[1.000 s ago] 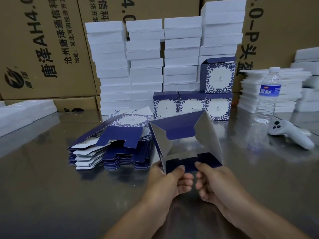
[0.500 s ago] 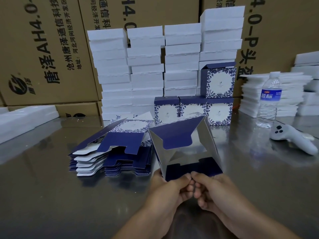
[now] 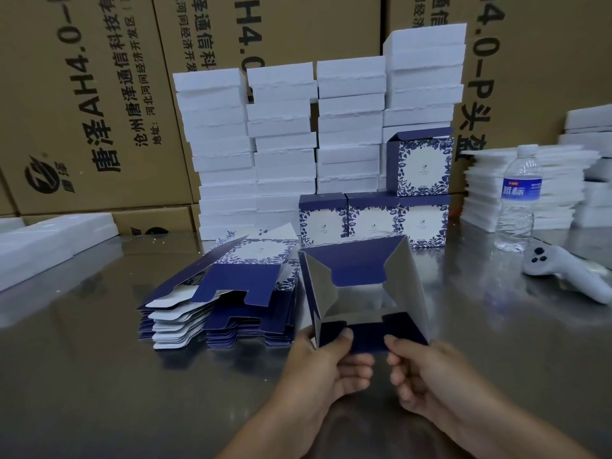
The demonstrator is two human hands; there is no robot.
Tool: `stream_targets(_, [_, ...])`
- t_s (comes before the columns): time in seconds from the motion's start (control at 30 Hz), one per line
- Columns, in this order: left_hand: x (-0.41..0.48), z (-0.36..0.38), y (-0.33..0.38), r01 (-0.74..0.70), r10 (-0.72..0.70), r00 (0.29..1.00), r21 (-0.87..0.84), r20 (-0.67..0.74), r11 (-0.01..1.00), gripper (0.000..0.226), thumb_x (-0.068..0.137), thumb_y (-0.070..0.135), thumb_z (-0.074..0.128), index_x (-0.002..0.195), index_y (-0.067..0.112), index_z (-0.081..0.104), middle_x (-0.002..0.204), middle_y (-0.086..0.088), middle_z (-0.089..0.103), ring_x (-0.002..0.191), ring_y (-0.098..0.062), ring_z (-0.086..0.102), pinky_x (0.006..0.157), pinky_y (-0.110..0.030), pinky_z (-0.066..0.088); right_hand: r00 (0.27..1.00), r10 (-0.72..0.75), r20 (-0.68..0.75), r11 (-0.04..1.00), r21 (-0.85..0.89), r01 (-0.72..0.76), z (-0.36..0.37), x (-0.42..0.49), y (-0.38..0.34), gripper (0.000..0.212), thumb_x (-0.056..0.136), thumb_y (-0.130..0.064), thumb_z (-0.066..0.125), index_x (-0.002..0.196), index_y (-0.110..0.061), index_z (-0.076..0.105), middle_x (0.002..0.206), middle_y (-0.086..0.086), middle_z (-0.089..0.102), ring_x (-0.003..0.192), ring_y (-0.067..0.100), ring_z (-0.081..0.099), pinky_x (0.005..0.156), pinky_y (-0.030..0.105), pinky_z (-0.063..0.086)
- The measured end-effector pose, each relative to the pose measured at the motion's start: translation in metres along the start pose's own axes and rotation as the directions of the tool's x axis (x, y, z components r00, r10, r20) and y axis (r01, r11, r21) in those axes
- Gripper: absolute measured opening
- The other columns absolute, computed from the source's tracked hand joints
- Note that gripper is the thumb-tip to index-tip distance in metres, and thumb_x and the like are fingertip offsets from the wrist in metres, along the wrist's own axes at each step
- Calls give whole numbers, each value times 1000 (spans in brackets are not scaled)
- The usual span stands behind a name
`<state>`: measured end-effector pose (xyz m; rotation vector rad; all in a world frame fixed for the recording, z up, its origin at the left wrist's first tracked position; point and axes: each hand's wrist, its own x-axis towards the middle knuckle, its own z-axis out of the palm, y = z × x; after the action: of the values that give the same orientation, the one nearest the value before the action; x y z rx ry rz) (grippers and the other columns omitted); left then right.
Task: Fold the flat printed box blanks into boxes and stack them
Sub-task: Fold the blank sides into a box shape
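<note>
Box point(image 3: 359, 271), half-folded, pinched at near flap by left grip point(image 3: 319, 367), right grip point(image 3: 427, 376).

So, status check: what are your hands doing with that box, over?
Left hand and right hand both pinching the near flap of the half-folded box. End flaps open, not yet tucked. Flat blanks lie left of it, finished boxes behind; nothing blocking.

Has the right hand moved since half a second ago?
Yes. The right hand slid right along the box flap, away from the stack of flat blanks.
</note>
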<state>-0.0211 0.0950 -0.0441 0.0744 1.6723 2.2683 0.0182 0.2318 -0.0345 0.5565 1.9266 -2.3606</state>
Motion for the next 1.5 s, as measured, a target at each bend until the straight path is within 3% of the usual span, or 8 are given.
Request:
stream_targets(0.3, [4, -11, 3, 5, -6, 1000, 127, 6, 992, 10, 98, 14, 48, 99, 4, 46, 46, -7, 49, 36, -14, 41, 38, -22, 35, 998, 54, -37, 999, 2, -54, -8, 1, -6, 47, 94, -33, 53, 55, -8, 50, 44, 10, 48, 31, 16, 40, 35, 17, 32])
stream_targets(0.43, [9, -17, 3, -31, 46, 998, 307, -44, 951, 35, 100, 32, 41, 124, 6, 42, 46, -6, 52, 35, -13, 44, 39, -21, 36, 996, -50, -75, 977, -211, 33, -10, 5, -3, 45, 96, -39, 48, 64, -7, 50, 42, 8, 53, 30, 16, 45, 36, 18, 32])
stream_targets(0.57, [9, -28, 1, -253, 469, 883, 823, -18, 508, 40, 97, 47, 36, 123, 22, 53, 77, 4, 62, 70, -2, 56, 60, -15, 37, 856, -507, -99, 616, -736, 280, -18, 8, 8, 31, 91, -48, 47, 94, -17, 45, 61, 2, 63, 57, 17, 60, 57, 31, 44])
stream_targets(0.67, [6, -30, 3, -354, 586, 806, 863, 86, 360, 33, 96, 39, 43, 128, 30, 47, 101, 17, 49, 93, 0, 50, 73, -14, 37, 673, -739, -13, 414, -798, 439, -19, 7, 11, 35, 87, -39, 56, 115, -32, 35, 88, -11, 58, 73, 11, 56, 62, 33, 40])
stream_targets(0.87, [-2, -20, 11, -615, 622, 754, 561, 212, 554, 80, 77, 61, 57, 136, 67, 4, 143, 36, 28, 133, 8, 31, 107, -30, 37, 600, -793, 107, 404, -646, 648, -21, 13, 9, 68, 79, -45, 65, 130, -58, 22, 118, -44, 40, 103, -16, 47, 80, 27, 47])
stream_targets(1.07, [-7, -17, 17, -623, 639, 746, 540, 190, 566, 75, 68, 75, 52, 132, 71, 13, 138, 48, 20, 133, 16, 22, 113, -40, 30, 613, -728, 306, 450, -461, 765, -26, 17, 9, 92, 61, -82, 58, 140, -56, 18, 139, -36, 36, 124, -13, 39, 92, 14, 39])
stream_targets(1.33, [-11, -20, 24, -573, 631, 776, 420, 2, 704, 51, 60, 81, 54, 102, 53, 48, 107, 29, 55, 98, -2, 58, 82, -32, 47, 596, -780, 193, 519, -334, 787, -21, 17, 10, 53, 75, -74, 50, 104, -30, 56, 105, -15, 65, 100, 7, 61, 91, 27, 46])
stream_targets(1.5, [-17, -16, 21, -591, 629, 777, 370, 24, 717, 52, 59, 82, 54, 95, 45, 49, 102, 3, 60, 94, -32, 59, 83, -56, 48, 570, -808, 149, 446, -476, 758, -19, 18, 11, 40, 74, -68, 59, 79, -30, 49, 83, -12, 59, 82, 7, 58, 76, 22, 44])
